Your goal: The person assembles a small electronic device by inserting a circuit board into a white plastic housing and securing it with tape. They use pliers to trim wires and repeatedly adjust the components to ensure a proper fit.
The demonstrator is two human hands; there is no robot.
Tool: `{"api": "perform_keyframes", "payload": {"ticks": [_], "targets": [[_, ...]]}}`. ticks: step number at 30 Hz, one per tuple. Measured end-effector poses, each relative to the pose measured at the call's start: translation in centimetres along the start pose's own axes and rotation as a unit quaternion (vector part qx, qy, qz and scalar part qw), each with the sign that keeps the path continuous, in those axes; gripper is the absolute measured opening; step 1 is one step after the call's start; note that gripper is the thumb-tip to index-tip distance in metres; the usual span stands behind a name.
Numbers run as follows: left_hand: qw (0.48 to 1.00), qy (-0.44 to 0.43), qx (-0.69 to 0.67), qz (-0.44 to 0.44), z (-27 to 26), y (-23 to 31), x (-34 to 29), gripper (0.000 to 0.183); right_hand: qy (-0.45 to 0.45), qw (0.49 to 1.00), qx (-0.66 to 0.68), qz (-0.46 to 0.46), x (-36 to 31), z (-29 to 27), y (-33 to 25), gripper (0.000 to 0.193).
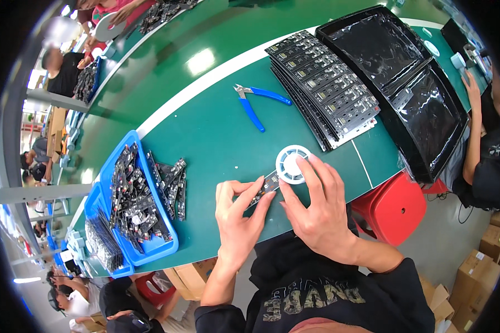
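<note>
Between the thumb and fingers of my left hand (238,213) is a small black circuit board (268,185), pinched by its edges and slanting up to the right. My right hand (319,208) grips a round white spoked wheel-like part (292,165), which sits against the board's far end. A pair of blue-handled side cutters (259,105) lies with parted handles on the green table beyond my hands. To the right of the cutters rises a stack of black circuit board panels (329,89).
At left, a blue bin (172,244) holds many loose small boards, with more boards (175,188) beside it. Black trays (380,91) lined with plastic stand at right. A red stool (391,211) is below the table edge. Other people work nearby; one person's arm (473,127) is at far right.
</note>
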State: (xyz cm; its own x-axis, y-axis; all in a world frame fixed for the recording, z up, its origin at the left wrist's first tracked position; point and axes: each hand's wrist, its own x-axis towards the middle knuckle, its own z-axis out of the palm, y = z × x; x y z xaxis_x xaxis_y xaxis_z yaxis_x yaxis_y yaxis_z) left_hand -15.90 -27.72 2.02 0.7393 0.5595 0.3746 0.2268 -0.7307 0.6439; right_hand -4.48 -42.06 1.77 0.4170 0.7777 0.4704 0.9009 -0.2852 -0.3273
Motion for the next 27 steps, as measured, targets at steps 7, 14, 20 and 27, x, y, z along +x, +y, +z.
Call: {"api": "perform_keyframes", "payload": {"ticks": [7, 14, 20, 27], "targets": [[0.994, 0.023, 0.079, 0.078, -1.6, -2.3, -3.2, 0.036, -0.015, 0.999, -0.016, -0.023, 0.4, -0.4, 0.2, 0.030], [0.997, 0.013, 0.026, 0.071, -1.4, -3.1, -3.6, 0.043, 0.036, 0.994, 0.079, -0.072, 1.4, -0.5, 1.7, 0.025], [0.997, 0.024, 0.009, 0.067, -1.5, -3.2, -3.7, 0.042, -0.052, 0.970, 0.109, -0.211, 6.2, -1.2, 3.4, 0.018], [0.986, 0.033, 0.097, 0.135, -1.5, -3.4, -4.3, 0.039, -0.139, 0.937, 0.107, -0.303, 7.3, -0.5, 4.1, 0.015]]}}
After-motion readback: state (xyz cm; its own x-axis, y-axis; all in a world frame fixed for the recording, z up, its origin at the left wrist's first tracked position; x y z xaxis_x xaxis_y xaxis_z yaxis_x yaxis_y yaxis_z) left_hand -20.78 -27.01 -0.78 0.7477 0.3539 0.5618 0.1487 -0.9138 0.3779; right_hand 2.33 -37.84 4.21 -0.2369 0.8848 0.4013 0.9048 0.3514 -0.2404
